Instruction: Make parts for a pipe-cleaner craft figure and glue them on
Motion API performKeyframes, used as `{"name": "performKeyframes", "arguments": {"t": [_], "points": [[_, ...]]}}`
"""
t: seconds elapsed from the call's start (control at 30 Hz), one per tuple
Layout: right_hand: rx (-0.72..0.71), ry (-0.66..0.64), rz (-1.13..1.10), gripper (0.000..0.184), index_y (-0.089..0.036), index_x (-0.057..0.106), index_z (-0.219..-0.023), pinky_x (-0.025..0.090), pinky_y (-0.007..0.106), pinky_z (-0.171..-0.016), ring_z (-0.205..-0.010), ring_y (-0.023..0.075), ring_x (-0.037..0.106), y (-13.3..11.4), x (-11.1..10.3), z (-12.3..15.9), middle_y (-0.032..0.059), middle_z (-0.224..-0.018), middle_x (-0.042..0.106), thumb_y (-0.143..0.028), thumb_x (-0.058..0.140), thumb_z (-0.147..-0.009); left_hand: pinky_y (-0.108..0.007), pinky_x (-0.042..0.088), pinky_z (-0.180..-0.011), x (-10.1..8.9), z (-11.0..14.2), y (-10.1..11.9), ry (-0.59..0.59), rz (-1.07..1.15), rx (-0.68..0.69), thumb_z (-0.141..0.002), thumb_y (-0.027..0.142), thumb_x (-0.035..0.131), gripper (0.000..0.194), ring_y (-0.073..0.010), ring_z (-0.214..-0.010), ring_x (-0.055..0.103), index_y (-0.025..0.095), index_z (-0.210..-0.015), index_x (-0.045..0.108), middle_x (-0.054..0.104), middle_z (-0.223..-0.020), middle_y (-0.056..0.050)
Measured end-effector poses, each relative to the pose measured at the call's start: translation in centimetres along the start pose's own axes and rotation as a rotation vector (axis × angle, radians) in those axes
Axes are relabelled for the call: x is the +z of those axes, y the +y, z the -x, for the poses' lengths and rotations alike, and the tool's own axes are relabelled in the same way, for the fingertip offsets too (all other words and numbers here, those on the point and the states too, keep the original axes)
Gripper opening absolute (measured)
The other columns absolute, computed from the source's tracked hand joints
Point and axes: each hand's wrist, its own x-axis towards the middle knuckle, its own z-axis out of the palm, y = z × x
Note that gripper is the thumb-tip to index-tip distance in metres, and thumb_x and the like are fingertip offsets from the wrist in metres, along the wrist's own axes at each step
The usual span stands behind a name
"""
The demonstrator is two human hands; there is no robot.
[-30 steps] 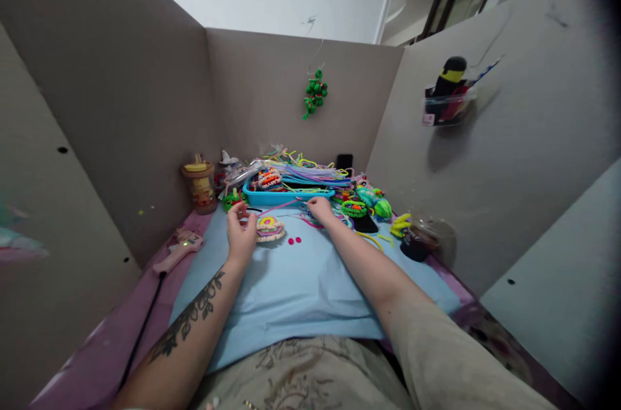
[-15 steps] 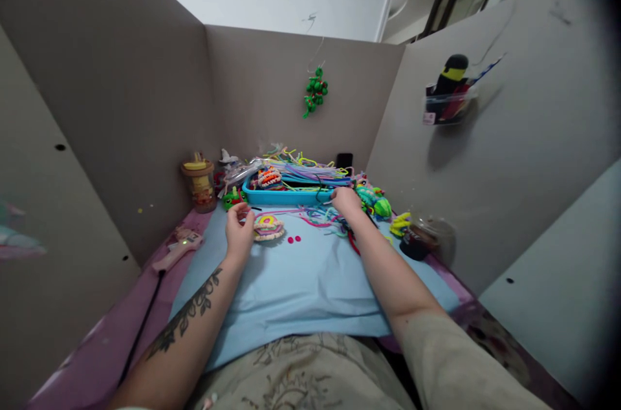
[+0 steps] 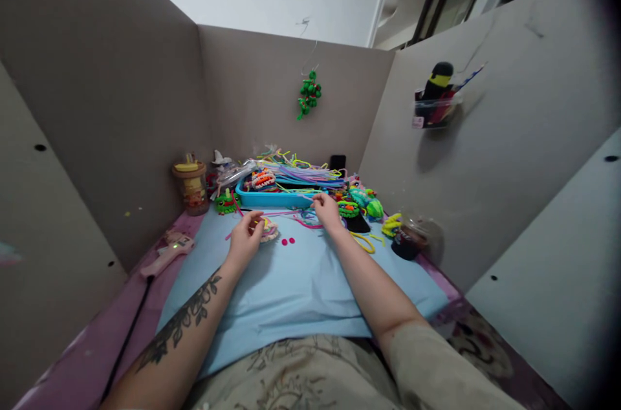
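Observation:
A pastel, rounded craft piece (image 3: 270,232) of fuzzy pipe cleaners, with a scalloped pale edge, lies on the blue cloth. My left hand (image 3: 246,235) is at its left side, fingers curled over that end and hiding part of it. Against the front of the blue tray (image 3: 286,200), my right hand (image 3: 327,211) pinches a thin pale pipe cleaner (image 3: 306,196) whose tip points left. Two small magenta discs (image 3: 288,242) rest between the hands, on the cloth. Loose pink and blue pipe cleaners (image 3: 308,222) are strewn just left of my right wrist.
Many coloured pipe cleaners (image 3: 310,174) heap over the tray. A pink glue gun (image 3: 167,256) with a black cord sits at the left, below a lidded cup (image 3: 193,190). Green craft figures (image 3: 372,208) and a dark jar (image 3: 405,245) stand at the right. Grey panels (image 3: 272,93) enclose the table.
My right hand has moved left along the tray, bringing the pale pipe cleaner with it. My left hand has shifted right and now covers the craft piece's left end. The view has turned slightly.

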Motion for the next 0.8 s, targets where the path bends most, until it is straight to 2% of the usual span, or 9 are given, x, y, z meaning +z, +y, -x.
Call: {"name": "performKeyframes", "arguments": {"t": [0.13,0.27,0.37,0.43,0.6,0.7,0.8], "points": [[0.085,0.049,0.28,0.028,-0.018,0.068,-0.097,0.043,0.03,-0.085,-0.093,0.0209,0.059,1.9,-1.0,-2.1,0.0084,-0.097,0.068,-0.017,0.05,-0.076,-0.027,0.046,-0.061,0.0,0.1,0.2,0.002,-0.025,0.009,-0.078,0.03,0.056,0.022,-0.0142,-0.065,0.056,0.019,-0.097,0.061,0.064,-0.081,-0.002],[0.06,0.178,0.373,0.035,-0.018,0.066,-0.107,0.04,0.032,-0.09,-0.102,0.0229,0.053,3.0,-1.6,-6.2,0.0097,-0.107,0.065,-0.019,0.039,-0.085,-0.027,0.047,-0.06,-0.1,0.2,0.1,0.015,-0.053,-0.001,-0.078,0.03,0.055,0.022,-0.015,-0.065,0.057,0.019,-0.097,0.061,0.065,-0.08,-0.003],[0.06,0.135,0.456,0.036,-0.02,0.062,-0.115,0.038,0.036,-0.091,-0.107,0.0253,0.048,2.8,-1.2,-9.4,0.0099,-0.114,0.061,-0.021,0.039,-0.087,-0.027,0.046,-0.058,-0.2,0.3,0.0,0.017,-0.061,-0.015,-0.08,0.03,0.054,0.024,-0.0151,-0.064,0.057,0.019,-0.099,0.062,0.065,-0.08,-0.004],[0.074,0.085,0.497,0.033,-0.019,0.062,-0.113,0.039,0.038,-0.089,-0.108,0.027,0.047,2.7,-0.6,-10.8,0.0116,-0.115,0.06,-0.02,0.042,-0.086,-0.027,0.046,-0.057,-0.3,0.3,-0.1,0.003,-0.07,-0.021,-0.08,0.031,0.053,0.025,-0.015,-0.063,0.057,0.019,-0.1,0.062,0.065,-0.082,-0.004],[0.127,0.065,0.514,0.026,-0.019,0.063,-0.104,0.04,0.036,-0.087,-0.107,0.0253,0.046,3.3,1.0,-12.0,0.0124,-0.113,0.057,-0.02,0.043,-0.087,-0.026,0.047,-0.059,-0.4,0.3,0.2,0.001,-0.094,-0.016,-0.079,0.032,0.054,0.028,-0.0143,-0.064,0.058,0.018,-0.101,0.06,0.065,-0.082,-0.003],[0.17,0.065,0.477,0.022,-0.02,0.063,-0.101,0.04,0.036,-0.086,-0.105,0.0247,0.047,4.0,1.3,-12.2,0.0114,-0.111,0.057,-0.026,0.047,-0.087,-0.025,0.046,-0.06,-0.3,0.4,0.6,-0.013,-0.127,-0.023,-0.079,0.033,0.052,0.029,-0.0136,-0.065,0.057,0.016,-0.102,0.059,0.064,-0.082,-0.003],[0.182,0.042,0.433,0.018,-0.018,0.065,-0.093,0.041,0.036,-0.084,-0.1,0.0243,0.05,4.5,1.3,-12.4,0.012,-0.107,0.057,-0.024,0.05,-0.084,-0.025,0.045,-0.059,-0.2,0.4,0.9,-0.003,-0.128,-0.021,-0.079,0.033,0.052,0.029,-0.0134,-0.065,0.056,0.015,-0.101,0.059,0.063,-0.081,-0.003]]}}
